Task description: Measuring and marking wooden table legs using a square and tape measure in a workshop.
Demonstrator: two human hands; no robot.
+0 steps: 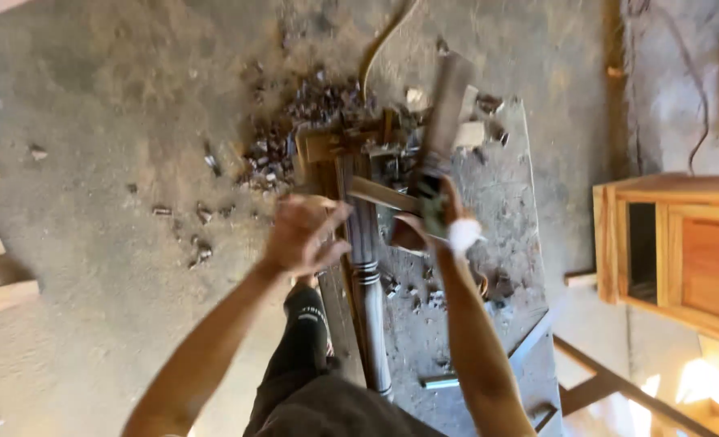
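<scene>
Turned wooden post point(365, 259) lies lengthwise on the dusty counter point(505, 210), its far end among wood offcuts point(294, 129). The left hand point(301, 235) hovers just above it, fingers spread. The right hand point(436, 214) is closed around a blurred tool point(443, 113), raised. Shaping looks partly done, judging by the chips.

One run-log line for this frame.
left hand: open over turned wooden post | right hand: gripping blurred tool | workbench: dusty
</scene>
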